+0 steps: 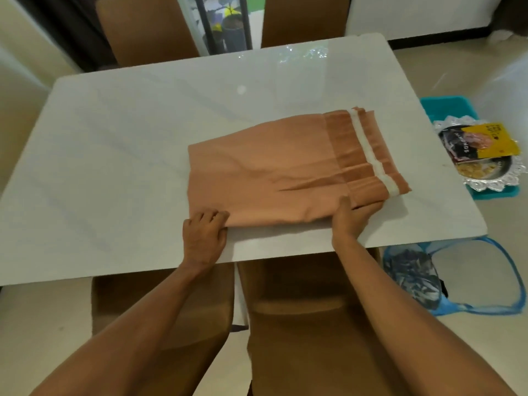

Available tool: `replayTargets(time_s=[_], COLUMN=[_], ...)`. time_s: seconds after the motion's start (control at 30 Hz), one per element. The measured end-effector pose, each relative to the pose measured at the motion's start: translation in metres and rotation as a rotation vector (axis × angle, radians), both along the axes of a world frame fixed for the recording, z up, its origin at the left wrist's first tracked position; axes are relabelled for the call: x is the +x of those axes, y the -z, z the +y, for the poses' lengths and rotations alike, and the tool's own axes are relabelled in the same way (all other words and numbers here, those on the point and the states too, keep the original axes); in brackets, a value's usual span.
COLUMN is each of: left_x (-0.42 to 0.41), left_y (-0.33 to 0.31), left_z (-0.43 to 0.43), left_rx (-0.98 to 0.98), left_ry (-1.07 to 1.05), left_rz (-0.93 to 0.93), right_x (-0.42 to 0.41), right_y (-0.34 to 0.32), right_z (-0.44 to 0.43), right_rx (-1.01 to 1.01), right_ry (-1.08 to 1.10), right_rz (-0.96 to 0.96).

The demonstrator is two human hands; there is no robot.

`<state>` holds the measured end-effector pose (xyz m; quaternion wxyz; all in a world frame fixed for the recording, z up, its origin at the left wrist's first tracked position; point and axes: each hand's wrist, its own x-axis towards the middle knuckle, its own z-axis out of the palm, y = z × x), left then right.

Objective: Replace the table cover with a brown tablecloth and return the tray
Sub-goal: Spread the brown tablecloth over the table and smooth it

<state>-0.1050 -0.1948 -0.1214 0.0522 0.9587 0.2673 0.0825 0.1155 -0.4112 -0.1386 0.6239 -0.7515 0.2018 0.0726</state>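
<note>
A folded brown tablecloth point(274, 167) with a white stripe near its right end lies on the bare white table point(128, 138), near the front edge. My left hand point(204, 232) grips the cloth's near left corner with curled fingers. At the near right edge my right hand point(353, 217) holds the cloth, thumb on top and fingers underneath. A silver tray point(511, 178) with snack packets on it sits on a turquoise stool point(448, 105) to the right of the table.
Two brown chairs point(300, 295) stand tucked in at the near side and two more point(148, 27) at the far side. A blue patterned cloth point(414, 278) lies heaped on the floor at the right. A glass door with plants is behind.
</note>
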Motion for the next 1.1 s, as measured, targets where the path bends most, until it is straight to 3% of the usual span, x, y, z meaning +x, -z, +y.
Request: replayTargets(time_s=[0.13,0.3,0.47,0.8,0.93,1.0,1.1], left_x=[0.013,0.055,0.083,0.141,0.210,0.238,0.260], left_y=[-0.027,-0.077,-0.112,-0.118,-0.147,-0.158,-0.143], left_z=[0.010,0.046,0.066,0.101,0.155,0.176,0.184], left_rx=[-0.051,0.057,0.082,-0.111,-0.120,-0.303,-0.508], left_ry=[-0.148,-0.160,-0.187,-0.292,-0.298,-0.321,-0.221], left_rz=[-0.131,-0.021,0.029,-0.264,-0.409,-0.464,-0.368], right_x=[0.009,0.033,0.052,0.105,0.186,0.220,0.245], right_y=[-0.019,-0.049,-0.065,-0.090,-0.140,-0.155,-0.141], right_z=[0.004,0.030,0.044,0.084,0.140,0.166,0.189], right_rx=[-0.129,-0.247,-0.071,0.016,0.017,0.126,-0.001], right_ry=[-0.058,-0.195,-0.154,-0.048,-0.310,-0.474,-0.711], right_rz=[-0.173,-0.328,-0.275,-0.380,-0.345,-0.262,-0.219])
